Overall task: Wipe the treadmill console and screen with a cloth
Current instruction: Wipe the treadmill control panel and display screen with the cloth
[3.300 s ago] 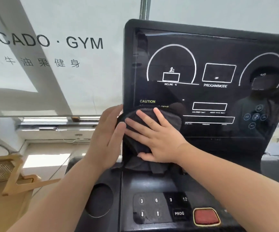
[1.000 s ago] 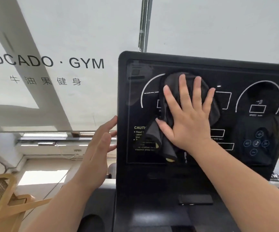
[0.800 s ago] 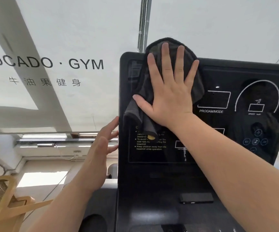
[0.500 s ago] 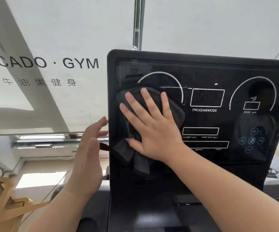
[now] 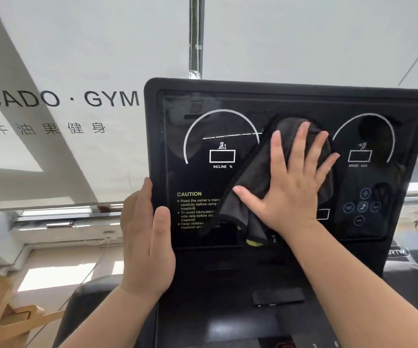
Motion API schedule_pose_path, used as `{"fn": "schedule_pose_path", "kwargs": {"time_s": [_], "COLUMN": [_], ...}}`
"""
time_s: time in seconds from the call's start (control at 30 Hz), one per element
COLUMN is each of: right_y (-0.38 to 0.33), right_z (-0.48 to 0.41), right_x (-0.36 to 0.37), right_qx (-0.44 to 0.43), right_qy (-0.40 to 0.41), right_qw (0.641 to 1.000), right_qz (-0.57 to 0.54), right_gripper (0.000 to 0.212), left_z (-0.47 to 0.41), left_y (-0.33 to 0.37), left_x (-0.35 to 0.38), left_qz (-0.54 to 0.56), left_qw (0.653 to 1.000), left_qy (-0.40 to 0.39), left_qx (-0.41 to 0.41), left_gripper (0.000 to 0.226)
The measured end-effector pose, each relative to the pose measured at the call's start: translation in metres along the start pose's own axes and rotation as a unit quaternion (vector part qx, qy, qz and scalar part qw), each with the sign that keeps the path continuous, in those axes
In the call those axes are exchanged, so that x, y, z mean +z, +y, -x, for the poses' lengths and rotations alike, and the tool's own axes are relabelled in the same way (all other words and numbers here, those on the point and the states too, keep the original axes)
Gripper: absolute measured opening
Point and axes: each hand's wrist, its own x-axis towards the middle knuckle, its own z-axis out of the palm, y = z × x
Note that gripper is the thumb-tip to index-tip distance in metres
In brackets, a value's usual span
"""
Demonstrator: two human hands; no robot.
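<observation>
Dark grey cloth (image 5: 258, 187) is lying flat against the middle of the screen (image 5: 218, 177), covering the patch between the two white dials, with a loose corner hanging toward the screen's lower edge. The right hand (image 5: 290, 187) is pressing it there with an open palm, fingers (image 5: 297, 146) spread wide and pointing up, nothing pinched; that flat hold is spreading the push over as much cloth as possible, so each pass is cleaning a broad band.

The left hand (image 5: 147, 244) is bracing the console (image 5: 228, 267) at its left edge. Its thumb is lying on the front face just beside the caution text, and the other fingers are wrapping round behind the edge, so I cannot tell how they are set back there. The point of that grip looks plain enough: the panel is standing on a stalk, and the hand is steadying it against the wiping push.

By my reckoning the job is partway along. The cloth is working the centre of the screen, while the right dial, the round buttons near the right edge and the lower console deck are waiting their turn. The hanging corner is dragging freely and doing little cleaning; if the palm slides off toward the right edge, the cloth may bunch or slip from under the hand, since nothing is gripping it.
</observation>
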Motion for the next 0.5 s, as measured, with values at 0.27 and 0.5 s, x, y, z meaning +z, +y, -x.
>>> {"fn": "schedule_pose_path", "kwargs": {"time_s": [0.27,0.5], "right_y": [-0.072,-0.069], "right_z": [-0.062,0.029], "right_x": [-0.022,0.011], "right_qx": [-0.057,-0.206], "right_qy": [0.004,-0.014], "right_qw": [0.998,0.978], "right_qz": [-0.005,-0.022], "right_gripper": [0.096,0.081], "left_z": [-0.007,-0.006], "left_y": [-0.004,-0.003], "left_x": [-0.013,-0.012], "left_qz": [0.084,-0.064], "left_qw": [0.995,0.995], "left_qy": [-0.017,0.007], "left_qx": [-0.047,0.074], "left_gripper": [0.091,0.08]}}
